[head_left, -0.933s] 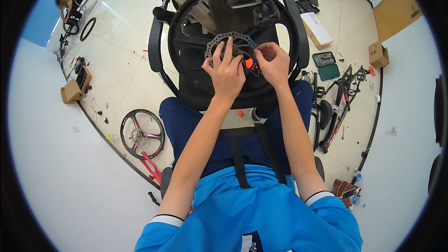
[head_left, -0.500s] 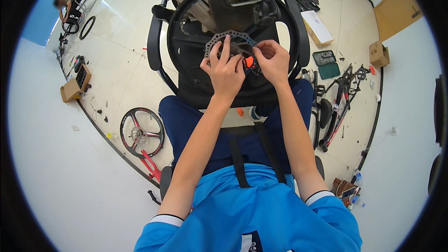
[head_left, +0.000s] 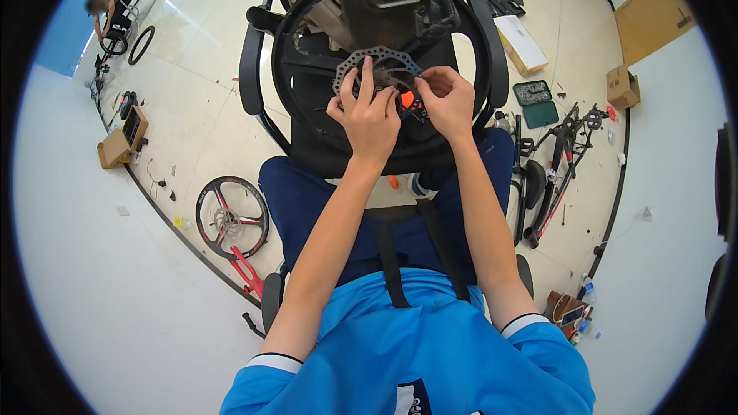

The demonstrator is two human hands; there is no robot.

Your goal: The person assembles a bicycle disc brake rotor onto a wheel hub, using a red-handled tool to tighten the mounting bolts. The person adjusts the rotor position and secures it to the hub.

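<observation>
A perforated metal disc brake rotor [head_left: 396, 57] sits over the middle of a black wheel [head_left: 281, 81]. My left hand [head_left: 370, 124] reaches across the rotor's near left side, one long finger stretched to its outer rim. The thumb and forefinger of that hand come together near the rotor's centre, and the palm hides part of the disc. My right hand [head_left: 452, 105] pinches at the rotor's right edge with thumb and forefinger. Something orange-red [head_left: 407, 100] shows between the two hands; its kind is unclear. The wheel rests on a black office chair [head_left: 323, 160] before my knees.
A beige bike frame [head_left: 311, 0] lies behind the wheel. On the left floor are a spoked wheel [head_left: 206, 223] and an opened cardboard box [head_left: 115, 150]. To the right lie a green tool case [head_left: 542, 115] and a dark bike frame [head_left: 565, 157]. Another person [head_left: 108, 11] works far left.
The view has shifted slightly. My left hand and the rotor sit a little farther left and up in the picture; both hands keep nearly the same pose.
</observation>
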